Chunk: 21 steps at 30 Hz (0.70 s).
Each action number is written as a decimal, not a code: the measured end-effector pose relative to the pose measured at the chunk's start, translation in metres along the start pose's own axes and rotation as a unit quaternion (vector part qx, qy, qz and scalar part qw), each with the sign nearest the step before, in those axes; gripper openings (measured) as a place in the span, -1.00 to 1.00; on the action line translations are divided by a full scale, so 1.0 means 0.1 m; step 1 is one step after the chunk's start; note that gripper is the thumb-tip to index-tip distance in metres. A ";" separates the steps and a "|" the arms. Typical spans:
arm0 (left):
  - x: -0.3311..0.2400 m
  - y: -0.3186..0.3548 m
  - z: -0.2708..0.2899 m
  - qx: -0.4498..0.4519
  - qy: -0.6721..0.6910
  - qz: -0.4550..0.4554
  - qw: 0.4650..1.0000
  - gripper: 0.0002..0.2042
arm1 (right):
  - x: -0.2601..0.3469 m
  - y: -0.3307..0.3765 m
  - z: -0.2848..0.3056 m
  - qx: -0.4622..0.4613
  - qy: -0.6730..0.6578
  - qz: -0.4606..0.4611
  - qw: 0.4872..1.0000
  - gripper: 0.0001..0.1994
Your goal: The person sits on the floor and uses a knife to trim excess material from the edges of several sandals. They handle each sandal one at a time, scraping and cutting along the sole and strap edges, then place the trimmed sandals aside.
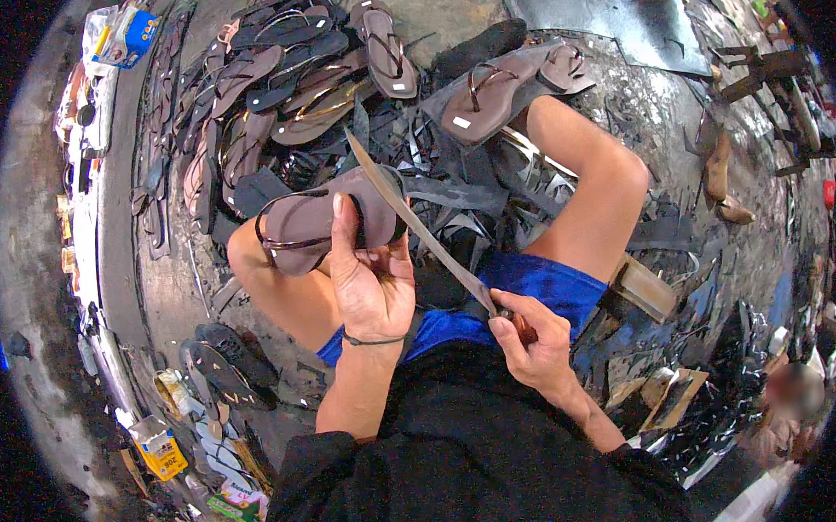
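The left hand (375,285), a thin black cord round its wrist, grips a brown flat-soled sandal with shiny dark brown straps (297,219), its thumb pressed on the upper face and its fingers curled beneath. The sandal is held above the folded legs, left of centre. The right hand (534,342) is closed around the reddish-brown handle of a knife with a long, curved, greyish-brown blade (423,233). The blade slants up and left past the sandal's right end; whether it touches the sole cannot be told.

Beyond the hands, black strip-like offcuts (457,197) litter the floor. A heap of brown and black sandals (246,78) spreads at upper left, and a larger brown sandal with dark straps (490,93) lies ahead, near the right knee. A yellow printed box (158,450) sits at lower left.
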<state>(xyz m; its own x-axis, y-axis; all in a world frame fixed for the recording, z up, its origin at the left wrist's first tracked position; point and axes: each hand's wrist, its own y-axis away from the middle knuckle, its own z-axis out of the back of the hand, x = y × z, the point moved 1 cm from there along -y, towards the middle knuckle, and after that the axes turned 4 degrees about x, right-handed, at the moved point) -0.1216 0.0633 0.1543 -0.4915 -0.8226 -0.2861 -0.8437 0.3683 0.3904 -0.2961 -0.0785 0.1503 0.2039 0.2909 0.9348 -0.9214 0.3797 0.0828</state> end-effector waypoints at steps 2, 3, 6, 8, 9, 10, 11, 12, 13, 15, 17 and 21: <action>0.03 0.03 -0.07 -0.023 -0.035 -0.035 0.999 -0.71 | 0.03 -0.05 -0.03 -0.001 0.014 0.025 1.000 -0.69; 0.05 0.05 -0.09 -0.035 -0.052 -0.052 0.997 -0.70 | 0.05 -0.11 -0.04 -0.007 0.032 0.046 0.998 -0.69; 0.06 0.14 0.05 0.012 -0.047 -0.020 0.999 -0.71 | 0.15 -0.21 -0.01 -0.018 0.092 0.080 0.992 -0.67; 0.09 0.22 0.10 0.047 -0.017 -0.016 0.999 -0.70 | 0.21 -0.22 0.00 -0.016 0.092 0.082 0.992 -0.66; 0.07 0.25 0.15 0.053 -0.010 -0.008 0.999 -0.70 | 0.24 -0.22 0.01 -0.011 0.102 0.076 0.992 -0.65; 0.07 0.28 0.19 0.058 -0.003 0.000 0.998 -0.70 | 0.25 -0.21 0.02 -0.010 0.106 0.074 0.992 -0.65; 0.10 0.31 0.20 0.025 -0.031 -0.031 0.999 -0.71 | 0.28 -0.20 0.03 -0.008 0.109 0.074 0.991 -0.65; 0.11 0.34 0.22 0.028 -0.044 -0.024 0.998 -0.71 | 0.30 -0.20 0.04 -0.006 0.112 0.074 0.991 -0.66; 0.10 0.38 0.27 0.031 -0.057 -0.017 0.998 -0.71 | 0.33 -0.20 0.05 0.001 0.106 0.070 0.992 -0.67; 0.09 0.43 0.41 -0.003 -0.007 0.000 1.000 -0.67 | 0.40 -0.22 0.08 0.015 0.094 0.065 0.993 -0.71; 0.13 0.51 0.49 -0.040 -0.114 -0.003 0.993 -0.64 | 0.45 -0.24 0.10 0.047 0.089 0.033 0.994 -0.71; 0.18 0.70 0.54 -0.011 -0.263 -0.007 0.965 -0.58 | 0.42 -0.36 0.06 0.138 0.018 -0.038 0.990 -0.72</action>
<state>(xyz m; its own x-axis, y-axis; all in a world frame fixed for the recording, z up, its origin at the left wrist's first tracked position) -0.2007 0.0976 0.1293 -0.5262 -0.4912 -0.6941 -0.8493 0.3438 0.4005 -0.2561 -0.0855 0.1883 0.2829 0.3042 0.9096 -0.9573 0.1486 0.2480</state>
